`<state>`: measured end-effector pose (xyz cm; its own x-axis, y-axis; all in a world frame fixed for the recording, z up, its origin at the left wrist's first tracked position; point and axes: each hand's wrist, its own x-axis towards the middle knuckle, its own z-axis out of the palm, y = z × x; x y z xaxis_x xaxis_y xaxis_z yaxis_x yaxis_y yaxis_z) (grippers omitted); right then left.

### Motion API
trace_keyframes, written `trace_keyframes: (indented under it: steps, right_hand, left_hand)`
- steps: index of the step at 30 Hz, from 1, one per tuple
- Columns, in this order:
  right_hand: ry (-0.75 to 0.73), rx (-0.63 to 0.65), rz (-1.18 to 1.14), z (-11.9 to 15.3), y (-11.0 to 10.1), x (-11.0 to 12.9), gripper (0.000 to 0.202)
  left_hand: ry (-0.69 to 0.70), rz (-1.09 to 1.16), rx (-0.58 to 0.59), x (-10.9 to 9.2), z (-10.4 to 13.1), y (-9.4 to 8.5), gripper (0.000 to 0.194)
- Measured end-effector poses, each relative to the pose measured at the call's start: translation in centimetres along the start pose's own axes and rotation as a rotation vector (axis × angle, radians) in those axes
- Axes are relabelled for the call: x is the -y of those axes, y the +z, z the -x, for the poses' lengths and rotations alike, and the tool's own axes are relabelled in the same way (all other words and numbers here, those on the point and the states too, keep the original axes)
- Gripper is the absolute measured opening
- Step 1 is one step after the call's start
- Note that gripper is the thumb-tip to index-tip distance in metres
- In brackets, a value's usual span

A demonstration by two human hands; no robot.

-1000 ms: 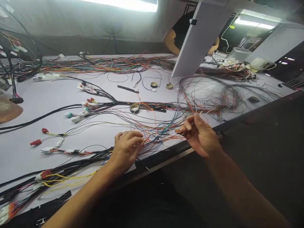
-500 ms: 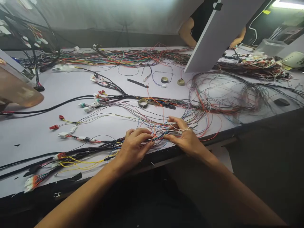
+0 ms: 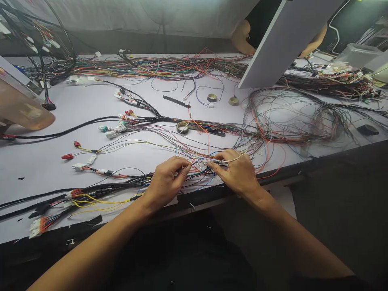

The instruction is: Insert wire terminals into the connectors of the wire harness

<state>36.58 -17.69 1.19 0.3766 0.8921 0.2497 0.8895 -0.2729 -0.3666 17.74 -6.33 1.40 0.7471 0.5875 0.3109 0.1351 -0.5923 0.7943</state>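
Observation:
Near the table's front edge, my left hand (image 3: pixel 168 178) pinches thin wires between thumb and fingertips. Just to its right, my right hand (image 3: pixel 235 169) is closed on wires too, with a white wire (image 3: pixel 232 160) running across its fingers. Between the hands, loose wires (image 3: pixel 198 162) of several colours cross. They belong to a wire harness whose black-wrapped branches (image 3: pixel 118 188) run off to the left. These end in white and orange connectors (image 3: pixel 38 227), a red-brown connector (image 3: pixel 73 194) and looped yellow wires (image 3: pixel 100 204). Exactly which wires each hand grips is hidden by the fingers.
Behind lies a second harness (image 3: pixel 160 118) with a tape roll (image 3: pixel 182 127) on it. More tape rolls (image 3: pixel 212 98) and a black strip (image 3: pixel 176 101) lie farther back. A long wire bundle (image 3: pixel 145 68) spans the rear. A white panel (image 3: pixel 273 48) stands before another person's arm (image 3: pixel 242 38).
My left hand has gone from loosely curled over the bundle to a pinch on wires. My right hand's spread fingers have closed, and the hands have lifted slightly.

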Motion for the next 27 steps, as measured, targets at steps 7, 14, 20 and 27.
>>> trace_keyframes:
  steps: [7, 14, 20, 27]
  right_hand:
    - [-0.122, 0.065, -0.163, -1.2, 1.6, 1.3, 0.005]
    - [-0.202, -0.084, -0.321, -0.4, 1.7, 1.3, 0.007]
    - [-0.044, -0.005, -0.546, 0.2, 1.5, 2.0, 0.014]
    - [0.121, -0.009, -0.853, -0.3, 1.8, 2.5, 0.015]
  left_hand:
    - [-0.052, 0.022, 0.036, -0.4, -0.2, -0.4, 0.014]
    - [-0.108, -0.101, 0.048, -0.1, -0.6, -0.5, 0.018]
    - [-0.158, -0.037, 0.076, 0.1, -0.9, -0.4, 0.015]
    - [-0.107, -0.028, 0.012, 0.8, -0.9, -0.5, 0.008]
